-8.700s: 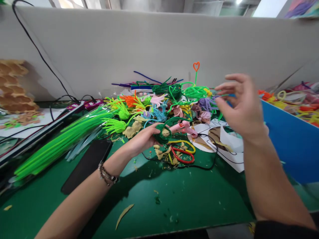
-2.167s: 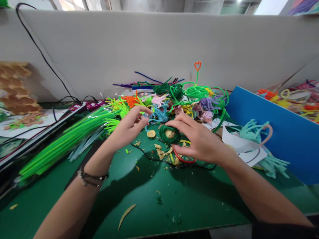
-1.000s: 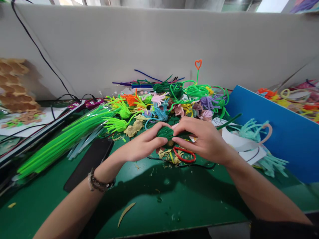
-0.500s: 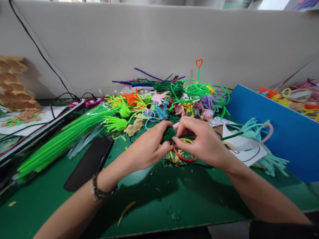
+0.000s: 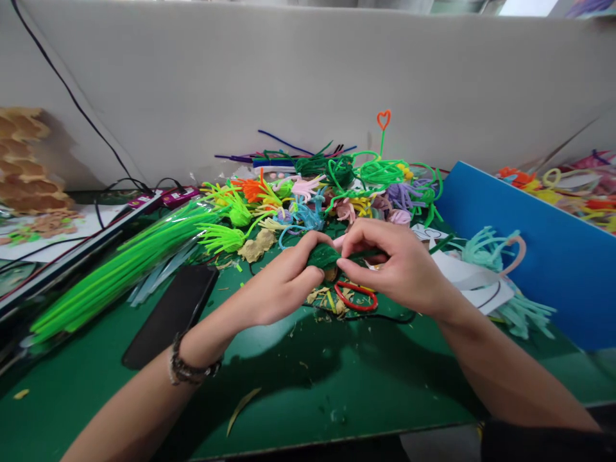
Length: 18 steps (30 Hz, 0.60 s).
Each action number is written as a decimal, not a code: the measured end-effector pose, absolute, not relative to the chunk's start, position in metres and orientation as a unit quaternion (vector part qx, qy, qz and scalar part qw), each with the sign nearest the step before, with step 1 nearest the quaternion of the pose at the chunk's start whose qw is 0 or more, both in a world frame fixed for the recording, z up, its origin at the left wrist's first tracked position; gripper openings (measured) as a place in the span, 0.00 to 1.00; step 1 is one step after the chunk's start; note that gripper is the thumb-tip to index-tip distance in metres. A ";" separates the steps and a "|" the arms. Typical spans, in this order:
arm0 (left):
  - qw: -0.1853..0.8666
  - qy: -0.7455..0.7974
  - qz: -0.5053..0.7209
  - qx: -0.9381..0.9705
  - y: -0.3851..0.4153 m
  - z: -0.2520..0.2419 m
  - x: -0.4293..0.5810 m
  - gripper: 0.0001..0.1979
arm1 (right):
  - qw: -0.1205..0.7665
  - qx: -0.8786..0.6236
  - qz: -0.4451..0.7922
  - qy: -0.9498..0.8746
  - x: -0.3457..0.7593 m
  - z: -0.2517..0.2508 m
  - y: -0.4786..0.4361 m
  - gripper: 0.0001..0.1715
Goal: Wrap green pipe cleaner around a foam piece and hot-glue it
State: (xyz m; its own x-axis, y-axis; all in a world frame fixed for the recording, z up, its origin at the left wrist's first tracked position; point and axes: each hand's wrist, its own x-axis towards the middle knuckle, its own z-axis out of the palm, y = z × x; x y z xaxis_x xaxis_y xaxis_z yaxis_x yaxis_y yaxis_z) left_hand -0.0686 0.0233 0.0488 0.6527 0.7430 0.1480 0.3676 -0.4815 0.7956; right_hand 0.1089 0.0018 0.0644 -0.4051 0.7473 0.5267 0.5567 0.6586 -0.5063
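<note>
A bundle of dark green pipe cleaners (image 5: pixel 323 256) sits between my two hands above the middle of the table. My left hand (image 5: pixel 283 276) wraps its fingers and thumb around the bundle from the left. With thumb and forefinger, my right hand (image 5: pixel 392 260) pinches a dark green strand at the bundle's right side; the strand passes beneath my palm and its tip shows beyond. Just below the hands lie red-handled scissors (image 5: pixel 356 298), their blades hidden. My palms cover part of the bundle.
Behind my hands is a heap of colourful pipe cleaner pieces (image 5: pixel 308 212). A bag of bright green pipe cleaners (image 5: pixel 129 269) and a black phone (image 5: pixel 171 314) lie left. At right stand a blue panel (image 5: pixel 524 256) and turquoise pipe cleaner tassels (image 5: pixel 524 314).
The green bundle has turned and shows more of its length between my hands. My right hand has shifted slightly, and the strand's free end now points more upward behind it.
</note>
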 end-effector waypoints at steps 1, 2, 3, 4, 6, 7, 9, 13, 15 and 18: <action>0.372 0.341 0.242 0.829 0.022 0.049 -0.068 0.15 | 0.374 -0.391 0.108 -0.834 0.109 0.064 0.002 0.05; 0.362 0.345 0.239 0.833 0.021 0.049 -0.068 0.14 | 0.368 -0.388 0.087 -0.840 0.109 0.063 0.002 0.05; 0.352 0.347 0.237 0.837 0.020 0.049 -0.067 0.14 | 0.361 -0.385 0.066 -0.847 0.109 0.061 0.002 0.04; 0.342 0.349 0.235 0.840 0.019 0.049 -0.067 0.14 | 0.351 -0.382 0.049 -0.853 0.109 0.060 0.002 0.04; 0.323 0.357 0.235 0.845 0.019 0.049 -0.067 0.12 | 0.332 -0.385 0.032 -0.861 0.109 0.057 0.004 0.03; 0.315 0.360 0.236 0.846 0.019 0.049 -0.067 0.11 | 0.324 -0.389 0.029 -0.862 0.109 0.056 0.004 0.03; 0.312 0.364 0.240 0.844 0.021 0.048 -0.066 0.11 | 0.317 -0.394 0.027 -0.862 0.108 0.055 0.007 0.03; 0.378 0.361 0.228 0.821 0.028 0.047 -0.067 0.13 | 0.345 -0.379 0.052 -0.857 0.109 0.056 0.012 0.01; 0.409 0.359 0.219 0.810 0.030 0.047 -0.068 0.14 | 0.359 -0.374 0.070 -0.852 0.110 0.058 0.013 0.02; 0.410 0.356 0.219 0.811 0.032 0.048 -0.069 0.14 | 0.360 -0.370 0.085 -0.852 0.113 0.060 0.013 0.02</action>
